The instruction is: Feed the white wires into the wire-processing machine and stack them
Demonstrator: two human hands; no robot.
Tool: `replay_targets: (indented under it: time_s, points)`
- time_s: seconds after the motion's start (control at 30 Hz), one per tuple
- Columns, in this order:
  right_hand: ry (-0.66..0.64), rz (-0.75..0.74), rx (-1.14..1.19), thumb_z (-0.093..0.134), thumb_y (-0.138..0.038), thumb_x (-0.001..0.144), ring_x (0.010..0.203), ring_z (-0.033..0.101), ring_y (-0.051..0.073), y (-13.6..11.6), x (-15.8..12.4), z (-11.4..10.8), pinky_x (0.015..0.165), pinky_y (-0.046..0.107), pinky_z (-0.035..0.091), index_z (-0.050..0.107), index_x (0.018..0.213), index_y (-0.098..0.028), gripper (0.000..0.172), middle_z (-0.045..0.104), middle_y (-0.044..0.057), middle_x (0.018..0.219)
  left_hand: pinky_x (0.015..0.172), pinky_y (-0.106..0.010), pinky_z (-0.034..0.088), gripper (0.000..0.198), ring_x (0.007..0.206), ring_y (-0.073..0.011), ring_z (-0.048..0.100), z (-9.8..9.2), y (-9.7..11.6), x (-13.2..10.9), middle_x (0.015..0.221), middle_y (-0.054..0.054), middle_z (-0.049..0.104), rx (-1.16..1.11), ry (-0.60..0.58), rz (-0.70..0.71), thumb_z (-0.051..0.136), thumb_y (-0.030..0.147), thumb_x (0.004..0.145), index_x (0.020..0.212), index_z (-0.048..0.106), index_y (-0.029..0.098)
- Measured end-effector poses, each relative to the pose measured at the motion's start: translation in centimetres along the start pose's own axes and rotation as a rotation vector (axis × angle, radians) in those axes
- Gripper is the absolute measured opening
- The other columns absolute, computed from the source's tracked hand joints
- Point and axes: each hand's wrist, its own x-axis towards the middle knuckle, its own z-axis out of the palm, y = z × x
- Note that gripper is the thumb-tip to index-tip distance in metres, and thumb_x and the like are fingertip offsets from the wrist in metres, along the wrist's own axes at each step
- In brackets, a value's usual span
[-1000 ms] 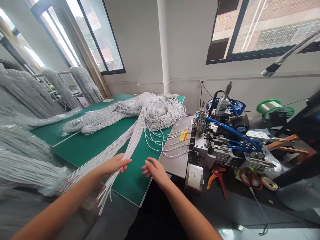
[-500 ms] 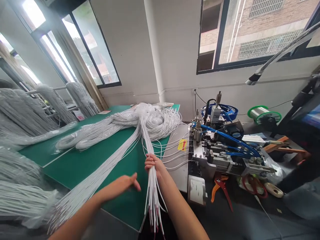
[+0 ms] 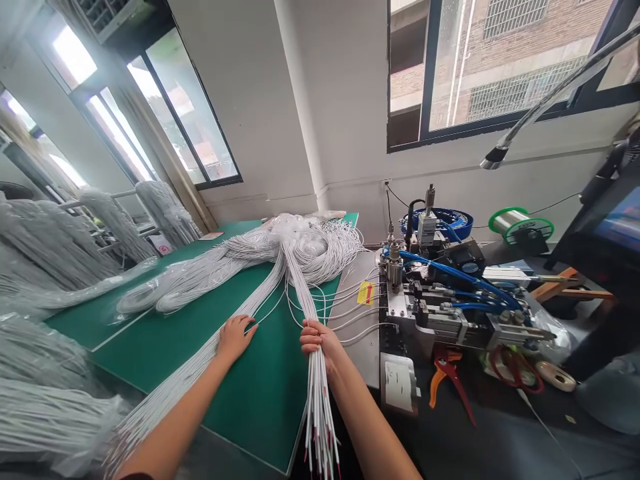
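Note:
My right hand (image 3: 320, 341) is wrapped round a bundle of white cables (image 3: 317, 393). Below the fist the cable ends hang loose and fan out, some showing reddish tips. On the green tabletop, my left hand (image 3: 235, 339) lies palm down over a second strand of white cables (image 3: 193, 363), its fingers stretched out and a little apart, close to a stray cable. Both strands run back to a coiled heap of white cables (image 3: 330, 250), partly covered by clear plastic (image 3: 293, 230).
Right of the green table (image 3: 260, 407) stands a metal machine (image 3: 440, 287) with blue hoses and several cables at its side. Red-and-orange cutters (image 3: 450, 383), red-handled scissors (image 3: 517, 373) and a wire spool (image 3: 520, 227) sit nearby. Wrapped cable bundles (image 3: 45, 233) hang at the left.
My left hand has moved from above the table gap onto the left cable strand. The right hand keeps its hold on the bundle. The view has shifted slightly.

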Motion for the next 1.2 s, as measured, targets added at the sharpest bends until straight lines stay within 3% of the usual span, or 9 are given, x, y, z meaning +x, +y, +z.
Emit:
replay_targets:
  time_s: [0.13,0.3,0.4,0.53,0.67,0.8,1.0,1.2]
  points:
    - [0.005,0.026,-0.016,0.057,-0.017,0.090,0.033,0.027,0.000,0.3,-1.4,-0.5,0.034,0.010,0.016,0.048,0.079,-0.014,0.014,0.031,-0.013,0.048,0.091,-0.040,0.041,0.032,0.108,-0.0279,0.050,0.2,1.6,1.2,0.110,-0.012,0.061,0.030,-0.015,0.000,0.041,0.039,0.092,0.100,0.063,0.017]
    - [0.029,-0.024,-0.092,0.064,-0.017,0.085,0.035,0.028,-0.001,0.3,-2.8,-0.6,0.035,0.009,0.017,0.052,0.081,-0.012,0.013,0.035,-0.012,0.050,0.088,-0.042,0.041,0.027,0.103,-0.0296,0.053,1.0,1.8,2.1,0.102,-0.014,0.062,0.049,-0.055,-0.020,0.041,0.030,0.091,0.096,0.062,0.014]
    - [0.019,-0.091,-0.203,0.070,-0.017,0.079,0.039,0.030,-0.001,-0.3,-4.0,-0.7,0.036,0.010,0.018,0.055,0.089,-0.012,0.019,0.042,-0.009,0.055,0.092,-0.041,0.041,0.032,0.110,-0.0291,0.052,1.6,1.8,3.1,0.114,-0.014,0.059,0.025,-0.077,-0.004,0.042,0.031,0.091,0.112,0.058,0.014]
    - [-0.002,-0.171,-0.327,0.079,-0.022,0.069,0.042,0.033,-0.001,-1.2,-6.4,-1.4,0.037,0.011,0.020,0.056,0.096,-0.013,0.037,0.051,-0.005,0.066,0.103,-0.036,0.036,0.051,0.128,-0.0260,0.042,2.2,2.4,5.9,0.138,-0.011,0.047,-0.020,-0.114,0.061,0.040,0.040,0.092,0.136,0.042,0.014]
    - [0.069,-0.215,-0.443,0.082,-0.029,0.065,0.042,0.035,0.000,-1.5,-8.4,-2.8,0.037,0.013,0.019,0.055,0.097,-0.015,0.045,0.054,-0.004,0.071,0.106,-0.036,0.034,0.056,0.132,-0.0267,0.038,2.7,4.2,9.3,0.143,-0.011,0.043,-0.025,-0.159,0.072,0.039,0.043,0.092,0.140,0.039,0.014]
    - [0.129,-0.233,-0.521,0.084,-0.039,0.060,0.040,0.036,0.001,-0.9,-9.0,-4.3,0.036,0.015,0.018,0.053,0.096,-0.018,0.052,0.055,-0.005,0.071,0.103,-0.045,0.036,0.053,0.129,-0.0335,0.038,2.6,6.3,11.4,0.137,-0.016,0.048,0.011,-0.175,-0.010,0.040,0.044,0.091,0.134,0.046,0.013]
    - [0.165,-0.246,-0.531,0.082,-0.042,0.060,0.039,0.037,0.001,0.1,-8.7,-5.2,0.036,0.016,0.018,0.054,0.096,-0.016,0.052,0.056,-0.005,0.068,0.094,-0.049,0.041,0.040,0.120,-0.0356,0.046,1.7,7.4,12.0,0.122,-0.020,0.057,0.046,-0.241,-0.161,0.040,0.039,0.095,0.118,0.055,0.010]
    - [0.122,-0.203,-0.484,0.082,-0.035,0.057,0.038,0.035,0.002,0.2,-7.9,-5.7,0.035,0.016,0.017,0.054,0.093,-0.016,0.050,0.054,-0.006,0.063,0.088,-0.042,0.051,0.034,0.102,-0.0208,0.059,0.4,6.7,10.9,0.117,-0.009,0.058,0.008,-0.437,-0.183,0.054,0.037,0.093,0.118,0.055,0.014]
